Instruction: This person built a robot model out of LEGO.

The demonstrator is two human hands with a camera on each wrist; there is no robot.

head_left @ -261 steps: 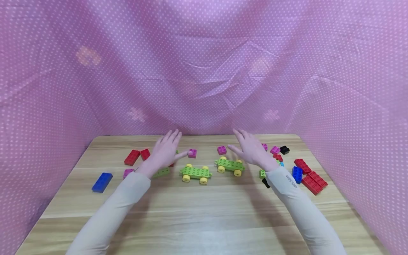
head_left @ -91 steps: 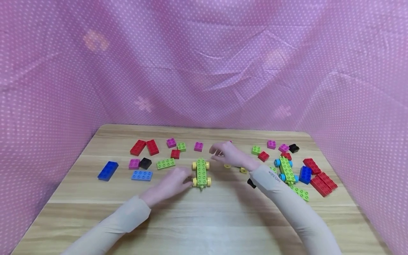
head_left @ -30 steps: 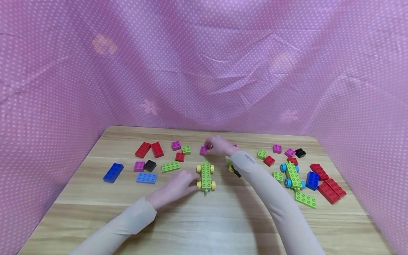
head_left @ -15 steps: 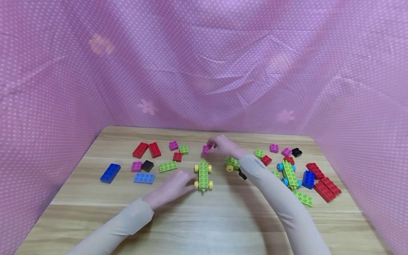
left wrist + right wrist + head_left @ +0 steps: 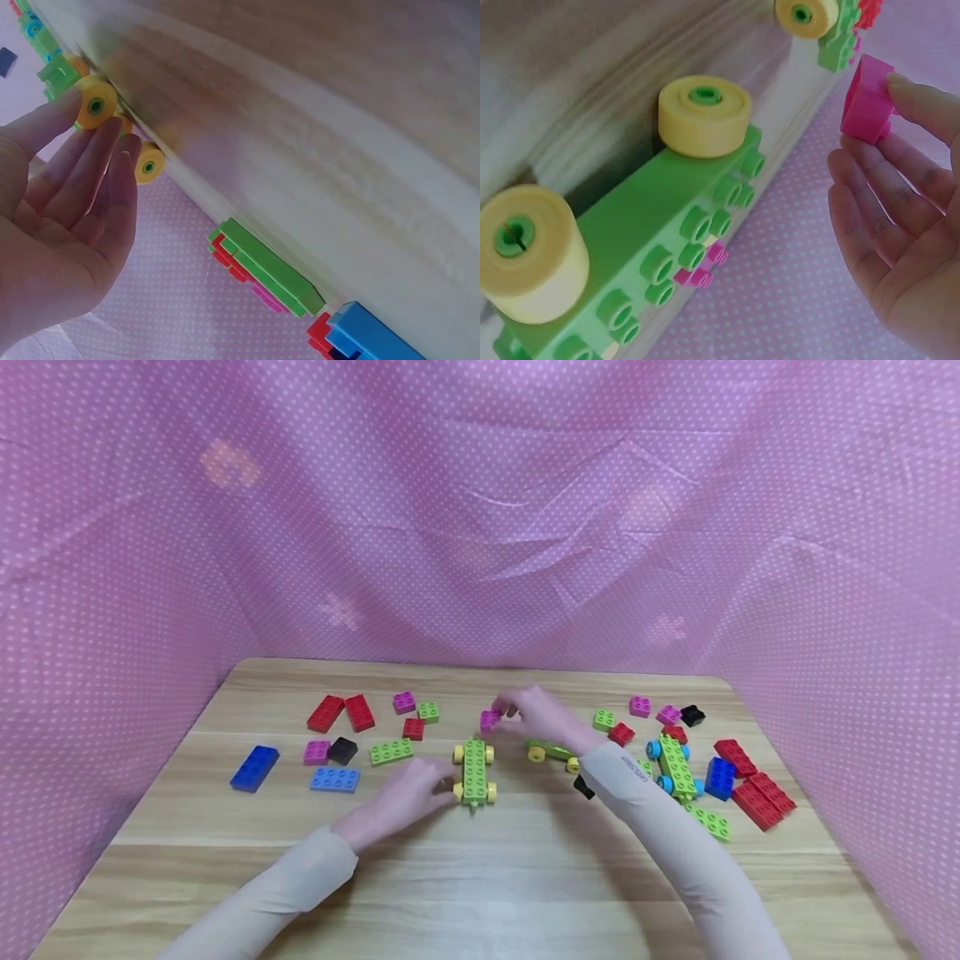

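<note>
Head view: left hand (image 5: 411,787) is resting on the worktop (image 5: 480,877), fingers touching the green wheeled car (image 5: 474,770). Right hand (image 5: 534,714) is pinching a pink brick (image 5: 489,719) just above it.

Left wrist: fingertips (image 5: 71,109) are touching a yellow wheel (image 5: 96,105).

Right wrist: fingers (image 5: 922,101) are pinching the brick, lifted clear.

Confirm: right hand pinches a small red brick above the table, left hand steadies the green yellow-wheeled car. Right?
Not quite: the brick is pink, not red. The right wrist view shows it pinched by the right hand. The left hand does steady the green yellow-wheeled car.
</note>
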